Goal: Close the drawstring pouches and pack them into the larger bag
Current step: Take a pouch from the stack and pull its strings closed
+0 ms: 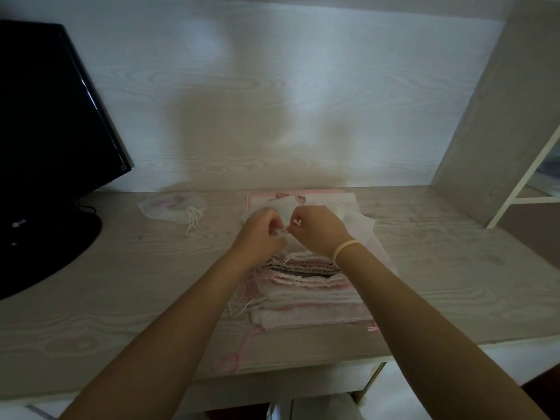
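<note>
Now both hands are working | left hand (261,230) and right hand (316,228) pinching a white pouch (283,207) | above the stack of pouches (306,294) on the desk (121,298).

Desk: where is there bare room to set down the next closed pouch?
Bare desk lies between the monitor and the pouch stack, near of the closed pouch. More lies right of the stack. Crowded at the middle, where both hands work.
</note>
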The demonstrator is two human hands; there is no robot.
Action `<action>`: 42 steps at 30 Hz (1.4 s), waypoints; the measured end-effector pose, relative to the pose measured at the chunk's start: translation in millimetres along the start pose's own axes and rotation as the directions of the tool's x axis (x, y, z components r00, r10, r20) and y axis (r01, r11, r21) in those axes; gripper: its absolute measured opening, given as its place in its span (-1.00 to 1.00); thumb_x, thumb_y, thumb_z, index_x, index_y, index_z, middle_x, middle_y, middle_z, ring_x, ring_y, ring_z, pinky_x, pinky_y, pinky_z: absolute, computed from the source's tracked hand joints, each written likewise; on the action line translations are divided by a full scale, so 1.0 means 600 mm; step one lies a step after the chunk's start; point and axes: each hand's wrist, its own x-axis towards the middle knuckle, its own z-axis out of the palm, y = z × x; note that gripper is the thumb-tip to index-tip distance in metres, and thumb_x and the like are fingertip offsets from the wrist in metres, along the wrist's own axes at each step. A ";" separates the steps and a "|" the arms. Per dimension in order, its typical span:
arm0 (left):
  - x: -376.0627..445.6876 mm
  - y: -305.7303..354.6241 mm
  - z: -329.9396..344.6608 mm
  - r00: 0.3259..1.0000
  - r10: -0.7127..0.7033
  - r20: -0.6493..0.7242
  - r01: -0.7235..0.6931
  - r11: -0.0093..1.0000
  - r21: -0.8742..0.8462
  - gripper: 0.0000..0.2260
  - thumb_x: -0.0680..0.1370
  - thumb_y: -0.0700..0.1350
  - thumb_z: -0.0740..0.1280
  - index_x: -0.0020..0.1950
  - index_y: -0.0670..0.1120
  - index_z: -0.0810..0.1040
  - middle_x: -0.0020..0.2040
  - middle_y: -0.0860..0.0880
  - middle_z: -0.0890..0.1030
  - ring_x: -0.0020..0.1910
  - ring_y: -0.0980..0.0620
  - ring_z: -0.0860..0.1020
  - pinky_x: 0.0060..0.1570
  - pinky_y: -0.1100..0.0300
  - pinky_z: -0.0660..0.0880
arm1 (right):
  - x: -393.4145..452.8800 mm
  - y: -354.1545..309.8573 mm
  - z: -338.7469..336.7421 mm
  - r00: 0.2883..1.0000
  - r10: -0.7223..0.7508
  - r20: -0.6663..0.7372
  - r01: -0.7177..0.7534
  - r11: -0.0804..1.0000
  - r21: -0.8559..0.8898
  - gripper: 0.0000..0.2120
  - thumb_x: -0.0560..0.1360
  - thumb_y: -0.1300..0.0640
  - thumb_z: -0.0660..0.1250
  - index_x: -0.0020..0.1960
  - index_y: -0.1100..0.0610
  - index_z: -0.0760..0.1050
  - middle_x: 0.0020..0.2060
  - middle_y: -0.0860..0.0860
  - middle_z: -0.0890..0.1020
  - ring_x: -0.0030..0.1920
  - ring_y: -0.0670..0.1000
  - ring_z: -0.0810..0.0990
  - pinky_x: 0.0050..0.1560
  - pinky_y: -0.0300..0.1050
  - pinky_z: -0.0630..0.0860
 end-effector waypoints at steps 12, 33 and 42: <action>-0.003 0.004 0.006 0.998 -0.018 -0.059 0.014 0.997 -0.070 -0.84 0.51 -0.29 0.33 -0.14 -0.03 0.50 -0.22 0.07 0.55 -0.23 0.04 0.55 -0.28 0.20 0.45 | -0.017 -0.002 -0.005 0.997 -0.021 0.072 0.027 0.995 -0.093 -0.67 0.47 -0.01 0.38 0.16 0.09 0.43 -0.10 0.05 0.61 -0.13 0.09 0.58 -0.18 -0.07 0.53; -0.014 0.017 -0.031 0.957 -0.192 0.218 0.290 0.670 -0.683 -0.77 0.65 -0.15 0.19 -0.10 -0.15 0.60 -0.04 -0.13 0.62 -0.46 0.09 0.39 -0.45 0.22 0.32 | -0.013 -0.008 0.003 0.980 0.023 0.197 -0.019 1.000 -0.018 -0.71 0.46 -0.01 0.42 0.13 0.07 0.62 0.02 0.04 0.66 -0.01 0.05 0.61 -0.02 -0.12 0.53; -0.009 0.016 -0.012 0.971 -0.220 0.096 0.238 0.831 -0.503 -0.82 0.61 -0.10 0.29 -0.02 -0.09 0.70 -0.38 0.03 0.50 -0.50 0.11 0.35 -0.51 0.29 0.28 | -0.020 0.000 -0.022 0.971 -0.014 0.237 -0.022 0.989 0.149 -0.85 0.49 0.02 0.34 -0.04 0.06 0.62 -0.22 -0.01 0.56 -0.22 -0.02 0.49 -0.14 -0.17 0.44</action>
